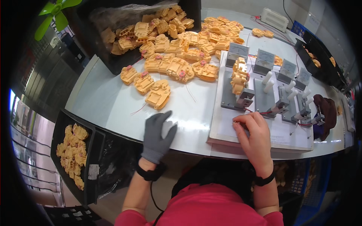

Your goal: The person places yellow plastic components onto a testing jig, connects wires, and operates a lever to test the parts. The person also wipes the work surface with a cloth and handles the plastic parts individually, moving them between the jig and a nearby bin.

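Left hand: the gray-gloved left hand (pixel 158 132) at the table's front edge, thumb and forefinger spread, palm holding nothing.
Nearest to it: a tan plastic housing (pixel 158 94), lying just beyond the fingertips, thin reddish wires trailing toward the glove.
Right hand: the bare right hand (pixel 254 135), well apart from the left, fingers bent over the front of a white fixture board (pixel 226 128); cannot tell whether the fingertips pinch anything.
Leads: red and black leads (pixel 266 112), just beyond the right fingers.
Mounted piece: an upright tan part (pixel 239 77) on a gray test stand (pixel 230 100), beyond the right hand.
Meters: four analog meters (pixel 264 60) in a row, farther beyond the same hand; white posts (pixel 268 83) nearer.
Stock: a housing heap (pixel 181 49) beyond the left hand, spilling from a black bin (pixel 90 41).
Crate: black crate (pixel 93 145) left of the left hand, holding more tan parts (pixel 73 154).
Wrists: black band (pixel 151 172) on each.
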### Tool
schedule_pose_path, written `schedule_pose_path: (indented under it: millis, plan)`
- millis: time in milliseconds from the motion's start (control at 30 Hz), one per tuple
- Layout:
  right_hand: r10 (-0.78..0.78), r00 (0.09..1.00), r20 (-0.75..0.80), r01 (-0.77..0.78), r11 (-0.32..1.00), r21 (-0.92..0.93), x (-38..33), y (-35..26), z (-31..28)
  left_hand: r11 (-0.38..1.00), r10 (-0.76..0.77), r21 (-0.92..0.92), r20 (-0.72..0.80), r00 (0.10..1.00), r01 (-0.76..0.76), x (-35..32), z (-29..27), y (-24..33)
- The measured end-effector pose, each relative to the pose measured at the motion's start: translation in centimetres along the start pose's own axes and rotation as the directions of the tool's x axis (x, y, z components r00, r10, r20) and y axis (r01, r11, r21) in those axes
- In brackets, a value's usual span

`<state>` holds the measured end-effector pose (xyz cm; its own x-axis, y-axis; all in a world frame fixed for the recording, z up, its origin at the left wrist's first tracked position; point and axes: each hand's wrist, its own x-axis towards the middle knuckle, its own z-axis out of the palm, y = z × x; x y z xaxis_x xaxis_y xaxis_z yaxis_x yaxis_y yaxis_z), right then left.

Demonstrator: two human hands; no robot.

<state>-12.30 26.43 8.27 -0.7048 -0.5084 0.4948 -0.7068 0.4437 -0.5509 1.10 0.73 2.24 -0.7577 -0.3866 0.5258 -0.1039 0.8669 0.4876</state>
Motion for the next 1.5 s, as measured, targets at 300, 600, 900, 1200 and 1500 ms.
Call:
schedule_pose_path:
  millis: [300, 600, 900, 1200, 1500]
  plan:
    - [-0.055, 0.998, -0.011, 0.055, 0.998, -0.012, -0.1, 0.2, -0.1, 0.905, -0.358, 0.37, 0.396, 0.845, 0.21, 12.8, -2.0, -4.4]
    - [-0.099, 0.995, -0.027, 0.099, 0.995, -0.019, -0.2, 0.5, -0.2, 0.923, -0.381, 0.276, 0.755, 0.534, 0.27, 15.8, -1.2, -2.9]
    - [-0.121, 0.988, -0.094, 0.126, 0.991, 0.043, -0.4, 0.8, -0.5, 0.876, -0.318, 0.026, 0.783, 0.535, 0.481, 13.9, -2.6, -2.1]
    - [0.339, 0.858, -0.387, 0.021, 0.728, 0.685, -1.2, 4.1, -4.6, 0.231, -0.102, -0.705, 0.668, 0.737, 0.671, 10.3, -6.5, -3.4]
    - [0.224, 0.897, -0.382, -0.012, 0.874, 0.485, -0.8, 4.7, -4.5, 0.422, 0.184, -0.878, 0.327, 0.927, 0.226, 14.8, -6.0, 4.2]
